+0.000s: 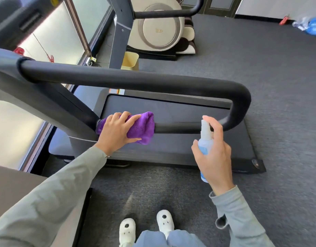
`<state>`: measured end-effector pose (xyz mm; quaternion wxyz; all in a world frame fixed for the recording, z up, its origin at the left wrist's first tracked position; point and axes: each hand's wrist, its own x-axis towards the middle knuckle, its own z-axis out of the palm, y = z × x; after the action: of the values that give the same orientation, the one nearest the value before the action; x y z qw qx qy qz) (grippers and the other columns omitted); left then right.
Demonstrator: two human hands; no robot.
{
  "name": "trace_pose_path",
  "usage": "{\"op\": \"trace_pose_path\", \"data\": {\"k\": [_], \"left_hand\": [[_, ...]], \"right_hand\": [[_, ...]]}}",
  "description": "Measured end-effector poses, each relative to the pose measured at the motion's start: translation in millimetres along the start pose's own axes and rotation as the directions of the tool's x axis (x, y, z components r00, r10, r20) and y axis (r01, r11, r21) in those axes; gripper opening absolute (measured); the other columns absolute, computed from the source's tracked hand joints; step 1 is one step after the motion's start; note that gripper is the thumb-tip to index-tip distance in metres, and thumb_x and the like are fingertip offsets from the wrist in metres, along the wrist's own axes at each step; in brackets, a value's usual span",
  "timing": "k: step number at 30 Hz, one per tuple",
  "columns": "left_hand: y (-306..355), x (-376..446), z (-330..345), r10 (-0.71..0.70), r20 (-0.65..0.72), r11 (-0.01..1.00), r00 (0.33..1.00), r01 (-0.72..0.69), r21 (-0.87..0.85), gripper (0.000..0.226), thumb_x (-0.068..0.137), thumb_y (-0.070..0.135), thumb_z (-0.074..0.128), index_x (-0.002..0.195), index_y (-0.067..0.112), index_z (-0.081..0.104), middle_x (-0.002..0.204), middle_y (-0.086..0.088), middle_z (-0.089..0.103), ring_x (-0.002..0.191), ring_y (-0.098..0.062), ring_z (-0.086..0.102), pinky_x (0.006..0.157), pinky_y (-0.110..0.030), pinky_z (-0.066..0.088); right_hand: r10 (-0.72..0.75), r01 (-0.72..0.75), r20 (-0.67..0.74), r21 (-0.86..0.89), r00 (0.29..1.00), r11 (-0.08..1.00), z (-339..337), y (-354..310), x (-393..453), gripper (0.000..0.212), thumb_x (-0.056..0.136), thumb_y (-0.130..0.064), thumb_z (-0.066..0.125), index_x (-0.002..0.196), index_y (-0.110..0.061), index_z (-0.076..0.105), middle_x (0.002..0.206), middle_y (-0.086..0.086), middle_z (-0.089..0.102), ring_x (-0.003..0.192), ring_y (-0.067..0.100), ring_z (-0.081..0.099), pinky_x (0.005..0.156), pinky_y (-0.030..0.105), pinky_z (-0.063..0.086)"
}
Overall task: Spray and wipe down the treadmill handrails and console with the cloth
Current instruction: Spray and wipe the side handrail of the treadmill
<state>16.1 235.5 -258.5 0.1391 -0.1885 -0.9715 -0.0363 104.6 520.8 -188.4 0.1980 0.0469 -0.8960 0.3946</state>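
Note:
A black padded handrail (135,81) loops out from the treadmill's grey upright and bends back as a lower bar (178,128). A purple cloth (143,126) is wrapped over the lower bar near the upright. My left hand (116,130) grips the cloth around that bar. My right hand (213,152) holds a pale blue spray bottle (205,138) upright just in front of the lower bar, its index finger on the white nozzle. The console is out of view.
The treadmill deck (171,148) lies below the rail on grey carpet (278,86). A second treadmill upright (120,32), a beige massage chair (159,27) and a yellow bin (129,60) stand behind. Windows run along the left. My white shoes (144,227) are at the bottom.

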Motion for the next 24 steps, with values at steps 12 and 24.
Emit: {"op": "trace_pose_path", "data": {"k": [12,24], "left_hand": [[49.2,-6.7,2.4,-0.286,-0.041,0.958,0.957,0.286,-0.001,0.064,0.079,0.054,0.071,0.132,0.021,0.056,0.130,-0.008,0.057,0.123,-0.037,0.048,0.102,-0.050,0.035],[90.7,-61.1,8.8,-0.954,0.132,-0.082,0.268,0.189,-0.979,0.036,0.092,0.015,0.065,0.125,0.017,0.052,0.123,-0.001,0.050,0.113,-0.001,0.052,0.092,-0.011,0.040]], "right_hand": [[-0.051,0.051,0.025,0.013,0.998,0.999,30.8,-25.7,-7.2,0.069,0.081,0.002,0.070,0.135,-0.028,0.039,0.134,-0.025,0.040,0.092,0.016,0.054,0.079,0.009,0.037],[-0.021,0.014,0.129,0.057,0.991,0.998,44.4,-24.9,2.3,0.070,0.083,-0.002,0.069,0.133,-0.039,0.037,0.110,-0.052,0.043,0.074,0.017,0.053,0.065,0.013,0.035]]}}
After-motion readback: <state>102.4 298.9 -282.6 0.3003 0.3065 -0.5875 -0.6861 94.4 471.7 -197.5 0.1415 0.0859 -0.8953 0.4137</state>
